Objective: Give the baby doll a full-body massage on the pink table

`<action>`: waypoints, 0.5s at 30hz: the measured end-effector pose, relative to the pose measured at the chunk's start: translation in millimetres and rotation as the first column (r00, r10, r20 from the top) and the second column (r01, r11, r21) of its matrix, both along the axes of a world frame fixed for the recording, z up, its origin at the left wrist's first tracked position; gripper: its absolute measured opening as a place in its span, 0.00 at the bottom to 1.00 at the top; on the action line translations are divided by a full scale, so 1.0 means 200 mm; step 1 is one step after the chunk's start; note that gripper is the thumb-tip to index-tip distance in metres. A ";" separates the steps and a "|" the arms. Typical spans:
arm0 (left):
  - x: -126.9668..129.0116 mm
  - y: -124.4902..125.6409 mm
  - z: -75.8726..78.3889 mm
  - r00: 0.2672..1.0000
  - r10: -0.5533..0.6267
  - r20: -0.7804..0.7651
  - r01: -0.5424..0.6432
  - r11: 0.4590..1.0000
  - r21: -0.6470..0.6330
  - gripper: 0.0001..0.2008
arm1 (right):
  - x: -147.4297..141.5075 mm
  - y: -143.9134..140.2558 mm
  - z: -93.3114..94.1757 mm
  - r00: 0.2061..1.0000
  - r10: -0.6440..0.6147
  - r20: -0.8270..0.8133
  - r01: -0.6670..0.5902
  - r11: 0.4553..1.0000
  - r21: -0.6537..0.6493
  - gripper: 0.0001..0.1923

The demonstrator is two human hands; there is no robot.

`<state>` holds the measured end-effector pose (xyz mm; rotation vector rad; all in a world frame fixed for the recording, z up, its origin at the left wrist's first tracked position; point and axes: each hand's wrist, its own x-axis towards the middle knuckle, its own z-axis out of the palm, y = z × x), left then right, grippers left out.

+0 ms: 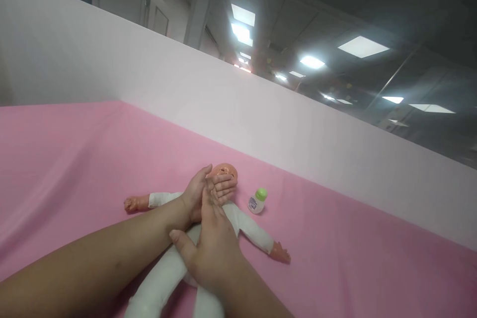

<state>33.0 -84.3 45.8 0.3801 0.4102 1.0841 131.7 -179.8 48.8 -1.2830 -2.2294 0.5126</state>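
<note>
A baby doll (158, 278) with a white cloth body lies on its back on a pink sheet, arms spread to both sides. Above its chest my left hand (203, 191) is open, palm turned up and fingers stretched to the right. My right hand (214, 241) lies with its fingers extended against the left palm, thumb apart. Neither hand appears to hold an object. Together they cover the doll's chest and part of its face. Beside the doll's head, on the right, stands a small clear bottle (256, 202) with a green cap.
The pink sheet (335, 258) spreads over the whole surface, with soft folds at the left. A white partition (261, 124) rises along the far side. Beyond it are a partly open door (164, 15) and lit ceiling panels (363, 47).
</note>
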 end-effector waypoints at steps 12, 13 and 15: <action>-0.16 -0.09 -0.13 0.489 0.560 -0.669 0.066 0.741 0.668 0.18 | 0.24 0.06 -0.28 0.994 0.110 -0.005 -0.099 0.920 0.378 0.33; -0.20 -0.09 -0.16 0.358 0.624 -0.695 0.163 0.691 0.704 0.17 | 0.26 0.09 -0.34 0.985 0.155 0.070 -0.170 0.917 0.362 0.28; -0.27 -0.10 -0.21 0.194 0.705 -0.682 0.313 0.614 0.725 0.11 | 0.27 0.16 -0.43 0.956 0.233 0.180 -0.281 0.905 0.320 0.17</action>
